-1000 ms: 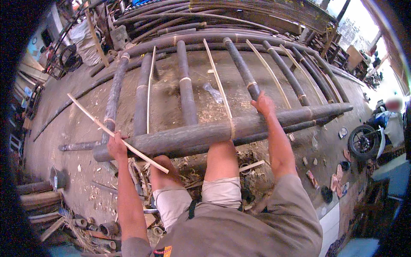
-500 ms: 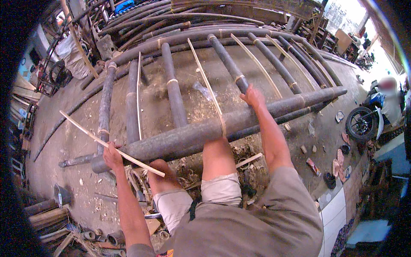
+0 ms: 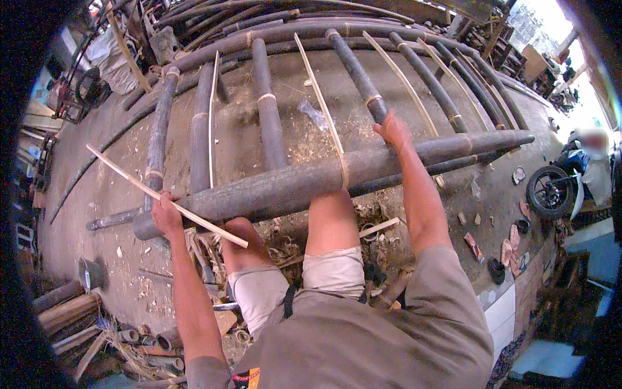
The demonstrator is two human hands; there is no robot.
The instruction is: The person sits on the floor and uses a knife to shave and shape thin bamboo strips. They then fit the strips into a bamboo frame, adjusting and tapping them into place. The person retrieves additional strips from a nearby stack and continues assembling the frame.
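Observation:
A thick dark bamboo pole lies crosswise just beyond my knees. Dark bamboo crosspieces run from it to a long curved pole on the far side, making a ladder-like frame. At the thick pole's left end, my left hand is closed around a thin pale bamboo strip, which slants over the pole. My right hand grips the near end of a middle crosspiece, its forearm crossing the thick pole. Other pale strips lie between the crosspieces.
Bamboo offcuts and a grey bucket are at the lower left. Shavings litter the ground under the frame. Sandals and a motorcycle stand at right. More long poles are piled behind.
The whole scene sits higher in the picture as the view has tilted. Both hands keep their holds on the strip and the crosspiece, with little visible movement.

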